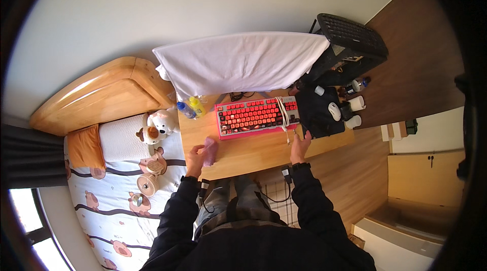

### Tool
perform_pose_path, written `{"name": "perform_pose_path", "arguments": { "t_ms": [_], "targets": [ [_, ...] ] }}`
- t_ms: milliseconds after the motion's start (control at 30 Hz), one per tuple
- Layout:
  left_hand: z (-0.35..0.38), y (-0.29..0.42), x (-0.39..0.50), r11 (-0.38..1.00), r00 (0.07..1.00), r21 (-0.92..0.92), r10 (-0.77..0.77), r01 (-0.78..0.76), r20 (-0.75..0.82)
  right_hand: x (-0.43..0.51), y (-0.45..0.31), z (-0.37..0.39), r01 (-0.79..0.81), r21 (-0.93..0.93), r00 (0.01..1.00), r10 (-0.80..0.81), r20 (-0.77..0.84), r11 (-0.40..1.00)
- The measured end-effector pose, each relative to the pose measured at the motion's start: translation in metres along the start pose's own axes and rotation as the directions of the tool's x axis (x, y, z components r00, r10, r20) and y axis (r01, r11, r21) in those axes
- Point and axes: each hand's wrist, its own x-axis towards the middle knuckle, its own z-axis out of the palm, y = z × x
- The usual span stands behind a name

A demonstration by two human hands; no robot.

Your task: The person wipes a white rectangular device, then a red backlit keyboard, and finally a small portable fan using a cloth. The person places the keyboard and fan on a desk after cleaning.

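My left hand (195, 161) is at the front left of the wooden desk (243, 157), its curled fingers on the edge of a crumpled pink cloth (210, 152). A computer keyboard (251, 117) with red and black keycaps lies on a pink mat (260, 135). Its white cable (282, 113) is coiled around the right end, and the plug end hangs towards the desk's front. My right hand (300, 149) is beside that end, near the front-left corner of a black mouse pad (312, 109). Thumb and fingers are spread, with nothing seen between them.
A white cloth (243, 62) drapes a large upright thing at the back. A black computer case (344, 50) stands at right. On the pad sits a white mouse (334, 111); cups (357, 103) and a bottle (359, 84) are beside it. Blue (185, 110) and yellow bottles (196, 106) stand left.
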Motion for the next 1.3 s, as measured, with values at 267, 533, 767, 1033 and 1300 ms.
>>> {"name": "perform_pose_path", "arguments": {
  "t_ms": [267, 533, 767, 1033, 1300],
  "targets": [
    [0.008, -0.036, 0.011, 0.991, 0.955, 0.062, 0.1, -0.122, 0.279, -0.046, 0.008, 0.007, 0.08, -0.052, 0.997, -0.08, 0.002, 0.995],
    [0.027, -0.041, 0.006, 0.966, 0.839, 0.143, 0.11, -0.217, 0.533, -0.088, 0.023, 0.006, 0.162, -0.216, 0.986, -0.152, 0.062, 0.963],
    [0.013, -0.04, -0.017, 0.996, 0.913, -0.032, 0.085, -0.079, 0.4, -0.12, 0.026, 0.039, 0.063, 0.003, 0.939, -0.061, 0.338, 0.998],
    [-0.055, -0.088, -0.048, 0.969, 0.998, -0.243, -0.061, 0.052, -0.028, -0.173, -0.013, 0.095, -0.108, 0.128, 0.703, -0.015, 0.711, 0.986],
    [-0.127, -0.127, -0.124, 0.875, 0.956, -0.46, -0.249, 0.151, -0.158, -0.216, -0.009, 0.146, -0.084, 0.096, 0.497, -0.042, 0.867, 0.992]
  ]
}}
